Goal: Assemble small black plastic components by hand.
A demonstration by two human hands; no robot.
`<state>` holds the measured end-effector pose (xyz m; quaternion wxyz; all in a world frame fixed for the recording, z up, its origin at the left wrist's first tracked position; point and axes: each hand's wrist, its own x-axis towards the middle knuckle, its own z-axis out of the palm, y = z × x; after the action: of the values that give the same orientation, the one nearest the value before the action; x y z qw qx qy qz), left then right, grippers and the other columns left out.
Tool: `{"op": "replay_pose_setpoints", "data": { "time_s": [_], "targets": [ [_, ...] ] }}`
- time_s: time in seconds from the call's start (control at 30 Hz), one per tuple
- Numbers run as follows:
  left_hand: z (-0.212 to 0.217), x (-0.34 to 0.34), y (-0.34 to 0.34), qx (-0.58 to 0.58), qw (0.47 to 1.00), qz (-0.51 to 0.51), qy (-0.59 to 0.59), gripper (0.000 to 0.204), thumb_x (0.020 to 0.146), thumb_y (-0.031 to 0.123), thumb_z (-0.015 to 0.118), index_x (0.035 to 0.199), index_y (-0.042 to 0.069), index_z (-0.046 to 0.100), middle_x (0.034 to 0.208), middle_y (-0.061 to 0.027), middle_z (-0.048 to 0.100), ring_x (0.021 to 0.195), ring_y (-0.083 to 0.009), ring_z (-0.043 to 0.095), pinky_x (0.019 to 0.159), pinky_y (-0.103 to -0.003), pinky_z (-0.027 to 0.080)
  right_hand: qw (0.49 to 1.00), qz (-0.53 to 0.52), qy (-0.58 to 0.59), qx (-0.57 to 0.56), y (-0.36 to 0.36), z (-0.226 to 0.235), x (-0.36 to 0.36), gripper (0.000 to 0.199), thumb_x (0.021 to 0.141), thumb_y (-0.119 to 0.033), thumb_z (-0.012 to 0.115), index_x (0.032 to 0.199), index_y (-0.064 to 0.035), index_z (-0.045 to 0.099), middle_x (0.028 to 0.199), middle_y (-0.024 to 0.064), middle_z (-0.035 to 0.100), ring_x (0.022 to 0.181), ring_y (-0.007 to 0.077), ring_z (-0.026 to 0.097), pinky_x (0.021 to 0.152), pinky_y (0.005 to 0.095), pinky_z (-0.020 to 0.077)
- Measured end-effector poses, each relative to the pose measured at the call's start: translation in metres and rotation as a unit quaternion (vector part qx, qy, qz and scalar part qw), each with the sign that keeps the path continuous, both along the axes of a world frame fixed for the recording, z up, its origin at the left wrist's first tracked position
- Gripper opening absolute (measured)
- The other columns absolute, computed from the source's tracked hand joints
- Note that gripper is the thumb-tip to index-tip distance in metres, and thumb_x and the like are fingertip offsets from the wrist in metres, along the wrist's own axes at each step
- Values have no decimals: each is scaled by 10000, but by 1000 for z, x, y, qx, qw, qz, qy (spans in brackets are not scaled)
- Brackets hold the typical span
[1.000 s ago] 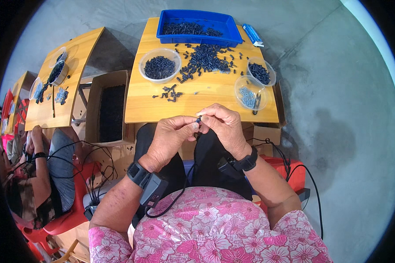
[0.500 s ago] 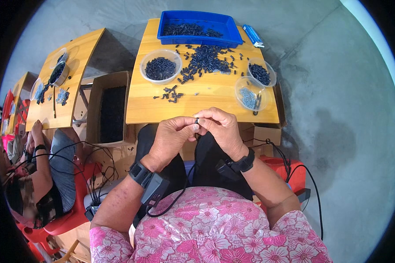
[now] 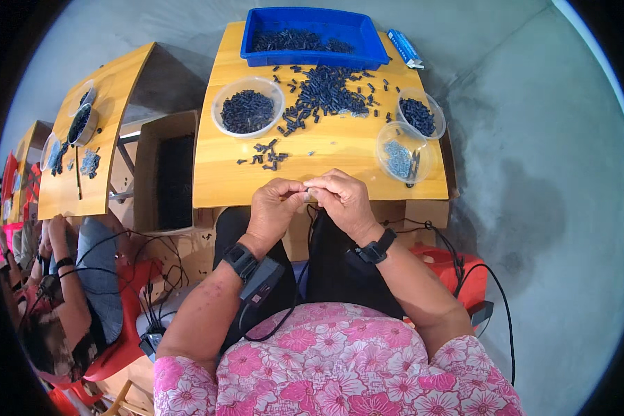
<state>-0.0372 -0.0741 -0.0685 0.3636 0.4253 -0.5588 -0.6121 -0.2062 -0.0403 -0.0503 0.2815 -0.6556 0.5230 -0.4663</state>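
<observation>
A: What's closest?
B: Left hand (image 3: 272,211) and right hand (image 3: 343,204) meet at the near edge of the table (image 3: 236,182), fingertips pinched together on a small piece (image 3: 307,190), mostly hidden between them.
A: Farther off?
B: A clear tub (image 3: 395,130) of grey-blue bits (image 3: 398,159) by the right edge, black cylindrical pieces (image 3: 326,90) heaped mid-table, a blue tray (image 3: 312,61) at the far edge.

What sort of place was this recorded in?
Likely a shared workshop or workroom: many small black parts lie heaped on a wooden table in front of a blue tray, and another person sits at a similar table to the left.
</observation>
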Motion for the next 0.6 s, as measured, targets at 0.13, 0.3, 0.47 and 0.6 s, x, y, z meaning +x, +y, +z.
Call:
{"op": "replay_pose_setpoints", "data": {
  "time_s": [0.13, 0.3, 0.47, 0.6],
  "targets": [
    [-21, -5, -14, 7, 1000, 20, 8, 92, 805, 7, 715, 894, -5, 697, 801, -61, 665, 729, -127, 621, 652, -259, 504, 993, -28, -88, 79, -10, -9, 0, 97, 832, -6, 653, 908, -16, 712, 752, 71, 648, 633, 130, 604, 593, 247, 478],
    [-25, -7, -27, -213, 970, -4, -121, 84, 783, 39, 723, 866, 38, 711, 785, -72, 666, 730, -180, 634, 676, -302, 507, 970, -28, -160, 179, -25, -19, -5, 54, 849, -40, 673, 873, -8, 710, 742, 21, 662, 592, 64, 577, 558, 197, 468],
    [-30, -8, -28, -275, 950, -3, -151, 128, 719, 83, 746, 844, 71, 720, 803, -89, 681, 787, -280, 632, 718, -355, 508, 944, -11, -176, 277, -32, -27, -12, 48, 822, -44, 710, 819, -20, 668, 704, 3, 639, 575, 55, 571, 520, 191, 468],
    [-31, -6, -31, -302, 941, 4, -156, 117, 705, 80, 747, 818, 77, 717, 750, -81, 656, 774, -280, 619, 709, -370, 504, 921, -8, -192, 338, -37, -22, -14, 85, 816, -45, 721, 803, -32, 638, 675, -5, 615, 554, 49, 564, 492, 185, 467]
  ]
}}
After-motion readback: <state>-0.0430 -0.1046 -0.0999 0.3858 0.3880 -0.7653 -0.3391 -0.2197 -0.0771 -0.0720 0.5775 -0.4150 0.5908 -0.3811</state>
